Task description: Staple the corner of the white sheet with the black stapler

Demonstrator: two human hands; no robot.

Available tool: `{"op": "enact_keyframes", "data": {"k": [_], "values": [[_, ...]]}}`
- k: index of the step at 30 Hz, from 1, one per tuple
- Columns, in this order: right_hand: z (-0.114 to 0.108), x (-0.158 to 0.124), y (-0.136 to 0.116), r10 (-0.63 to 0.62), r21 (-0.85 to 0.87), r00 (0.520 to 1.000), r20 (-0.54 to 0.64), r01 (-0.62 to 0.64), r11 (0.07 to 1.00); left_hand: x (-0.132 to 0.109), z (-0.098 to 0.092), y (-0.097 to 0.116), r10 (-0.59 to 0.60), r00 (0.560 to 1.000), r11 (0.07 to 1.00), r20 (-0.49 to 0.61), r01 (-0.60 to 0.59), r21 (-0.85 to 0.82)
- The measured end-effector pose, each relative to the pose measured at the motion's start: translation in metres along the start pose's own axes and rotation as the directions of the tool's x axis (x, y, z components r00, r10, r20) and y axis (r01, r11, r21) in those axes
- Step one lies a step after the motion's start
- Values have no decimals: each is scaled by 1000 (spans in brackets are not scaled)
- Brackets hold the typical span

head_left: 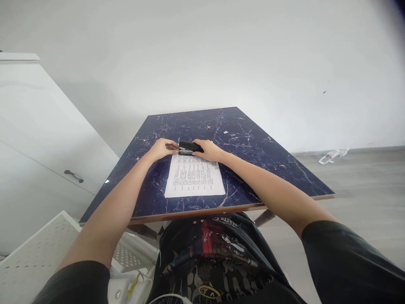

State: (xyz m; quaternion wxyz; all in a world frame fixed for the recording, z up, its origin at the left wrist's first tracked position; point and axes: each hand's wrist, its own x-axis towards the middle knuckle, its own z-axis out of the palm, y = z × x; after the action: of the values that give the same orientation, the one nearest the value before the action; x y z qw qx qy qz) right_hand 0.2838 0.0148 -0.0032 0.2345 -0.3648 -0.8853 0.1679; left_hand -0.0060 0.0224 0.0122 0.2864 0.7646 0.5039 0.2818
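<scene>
A black stapler [187, 146] lies across the top edge of a stack of printed paper [196, 179] on the blue marbled table. My right hand [204, 149] is wrapped round the stapler's right end. At its left end, my left hand [165, 149] is closed, thumb and fingers pinched together right beside the stapler's nose. What the left fingers hold, if anything, is too small to make out. The stapler's upper arm looks raised from its base. Part of the paper's top edge is hidden by the stapler and hands.
The table [253, 139] has a brown edge at the front, near my lap. A small white scrap [225, 132] lies behind my right hand. On the left stand a white cabinet [41, 126] and a white perforated rack [34, 249]. Clear plastic [333, 156] lies on the floor at right.
</scene>
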Motion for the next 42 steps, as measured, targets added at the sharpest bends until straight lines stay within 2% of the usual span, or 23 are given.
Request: {"op": "enact_keyframes", "data": {"k": [5, 11, 20, 24, 27, 33, 38, 42], "values": [[1, 0, 2, -4, 0, 1000, -5, 4, 1000, 2, -3, -7, 19, 999, 1000, 33, -19, 0], [2, 0, 3, -19, 4, 1000, -11, 19, 1000, 2, -6, -11, 23, 1000, 1000, 21, -23, 6], [1, 0, 4, -5, 18, 1000, 13, 5, 1000, -1, -6, -6, 15, 1000, 1000, 13, -15, -20], [1, 0, 4, -3, 20, 1000, 11, 2, 1000, -1, -5, -4, 48, 998, 998, -30, -47, 32], [0, 0, 1, 0, 13, 1000, 6, 0, 1000, -2, -6, -3, 62, 998, 995, -15, -61, 76], [-2, -1, -1, -5, 15, 1000, 8, 5, 1000, -7, -9, 7, 188, 981, 948, 53, -195, 253], [-2, -1, -2, -3, 9, 1000, 9, 2, 1000, -8, -13, 11, 336, 936, 872, 104, -351, 342], [-4, -2, -4, 13, 25, 999, 35, -14, 1000, -6, -18, 3, 333, 916, 820, 222, -398, 412]]}}
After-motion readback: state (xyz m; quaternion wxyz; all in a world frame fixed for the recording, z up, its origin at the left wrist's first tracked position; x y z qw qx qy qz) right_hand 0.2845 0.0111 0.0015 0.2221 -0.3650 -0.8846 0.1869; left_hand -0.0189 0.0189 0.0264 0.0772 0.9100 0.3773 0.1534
